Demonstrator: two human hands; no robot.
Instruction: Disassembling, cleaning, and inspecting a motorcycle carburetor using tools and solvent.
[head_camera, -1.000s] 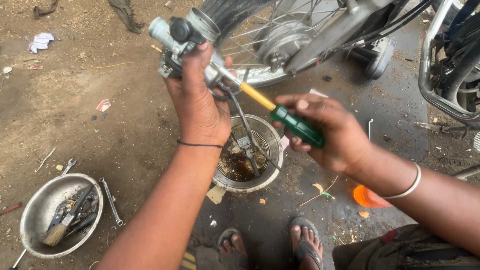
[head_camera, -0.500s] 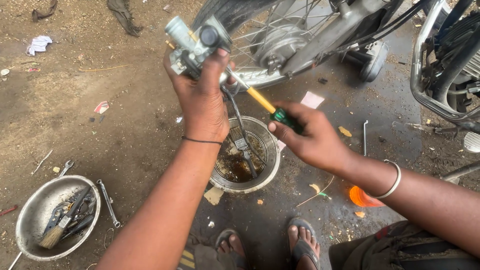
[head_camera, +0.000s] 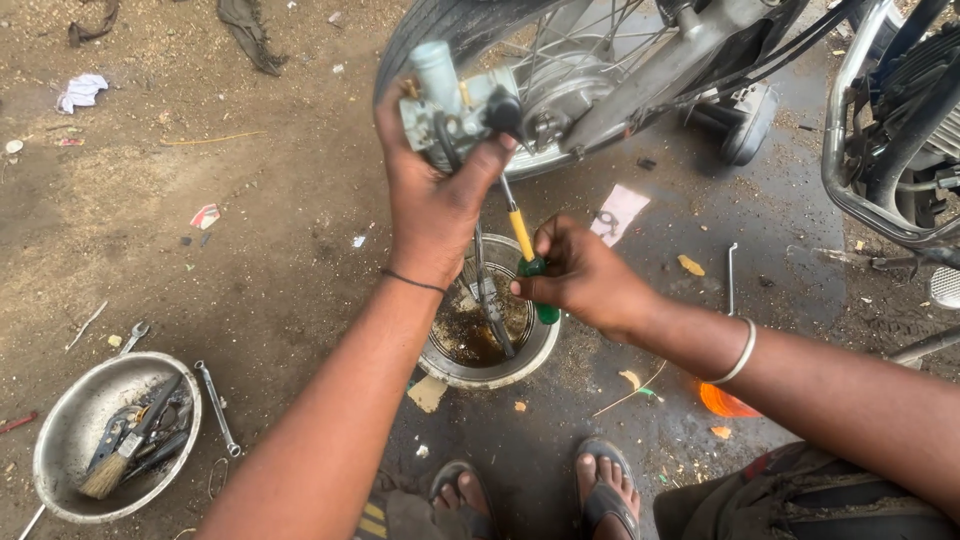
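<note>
My left hand (head_camera: 432, 205) grips a grey metal carburetor (head_camera: 452, 102) and holds it up in front of a motorcycle wheel (head_camera: 560, 70). My right hand (head_camera: 580, 275) is closed around the green handle of a screwdriver (head_camera: 528, 258) with a yellow shaft, whose tip points up at the underside of the carburetor. Directly below both hands stands a round metal bowl (head_camera: 490, 365) with dark oily liquid and a few parts in it. A thin dark cable hangs from the carburetor down into the bowl.
A second steel bowl (head_camera: 70, 440) at lower left holds a brush and tools, with spanners (head_camera: 216, 408) lying beside it. Another motorcycle's frame (head_camera: 880, 130) stands at the right. My sandalled feet (head_camera: 600, 490) are at the bottom. Paper scraps and rags litter the dirt ground.
The carburetor has been raised and turned in my left hand. My right hand has slid nearer and swung the screwdriver from slanting to nearly upright beneath it.
</note>
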